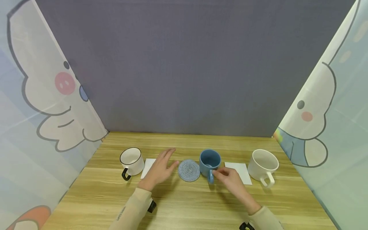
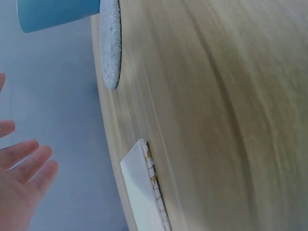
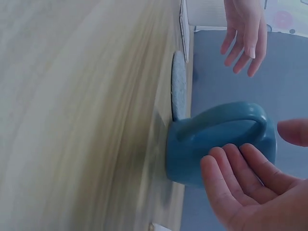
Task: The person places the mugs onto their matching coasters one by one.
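A blue mug (image 1: 204, 168) stands upright on the table, just right of a round, blue-grey woven coaster (image 1: 188, 171). My right hand (image 1: 231, 182) is at the mug's handle (image 3: 226, 115). Seen from the right wrist, its fingers lie beside the handle and its thumb is apart from them; whether the fingertips touch the mug I cannot tell. On the coaster's other side my left hand (image 1: 159, 171) hovers with fingers extended, holding nothing. Under it, partly hidden, lies a white square coaster (image 1: 147, 166).
At the left stands a white mug (image 1: 135, 165) with a black rim and black handle. A larger white mug (image 1: 260, 171) is at the right, beside another white square coaster (image 1: 244, 174). A grey panel (image 1: 184, 70) closes off the wooden table (image 1: 184, 204) at the back.
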Demonstrator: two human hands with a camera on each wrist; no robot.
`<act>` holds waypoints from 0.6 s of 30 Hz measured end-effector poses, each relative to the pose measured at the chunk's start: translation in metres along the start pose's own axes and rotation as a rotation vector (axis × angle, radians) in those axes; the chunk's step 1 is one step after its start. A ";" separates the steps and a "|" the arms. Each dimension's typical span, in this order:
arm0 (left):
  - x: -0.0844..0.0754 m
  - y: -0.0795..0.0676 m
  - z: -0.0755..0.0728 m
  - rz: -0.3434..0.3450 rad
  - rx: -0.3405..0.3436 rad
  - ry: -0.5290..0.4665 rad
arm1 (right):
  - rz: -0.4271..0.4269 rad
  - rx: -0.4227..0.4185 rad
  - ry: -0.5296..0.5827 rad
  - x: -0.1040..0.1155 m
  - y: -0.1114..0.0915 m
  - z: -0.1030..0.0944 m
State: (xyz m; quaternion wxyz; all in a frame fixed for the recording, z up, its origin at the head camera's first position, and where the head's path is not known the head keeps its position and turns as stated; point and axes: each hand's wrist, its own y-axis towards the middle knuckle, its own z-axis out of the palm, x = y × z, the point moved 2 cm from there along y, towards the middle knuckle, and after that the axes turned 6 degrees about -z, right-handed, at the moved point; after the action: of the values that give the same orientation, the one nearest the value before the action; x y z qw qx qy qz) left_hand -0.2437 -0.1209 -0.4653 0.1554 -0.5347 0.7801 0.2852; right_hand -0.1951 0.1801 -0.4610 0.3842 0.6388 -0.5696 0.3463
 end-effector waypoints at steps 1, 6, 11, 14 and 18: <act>0.000 0.000 0.001 -0.001 0.003 -0.003 | 0.010 0.002 0.022 -0.001 0.000 0.001; 0.000 0.002 0.004 -0.018 0.016 -0.006 | 0.048 0.003 0.108 -0.004 0.000 0.007; 0.002 0.003 0.009 -0.027 0.031 -0.015 | 0.081 0.037 0.238 -0.007 0.000 0.011; 0.003 0.003 0.011 -0.052 0.058 -0.025 | 0.082 0.063 0.296 -0.009 0.000 0.013; 0.005 0.003 0.016 -0.086 0.091 -0.026 | 0.075 0.100 0.341 -0.011 -0.001 0.014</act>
State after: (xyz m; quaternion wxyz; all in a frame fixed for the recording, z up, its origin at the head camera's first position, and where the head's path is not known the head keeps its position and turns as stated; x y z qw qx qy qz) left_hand -0.2497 -0.1144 -0.4799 0.2016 -0.5563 0.7666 0.2495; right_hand -0.1957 0.1726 -0.4776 0.4297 0.5675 -0.5016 0.4916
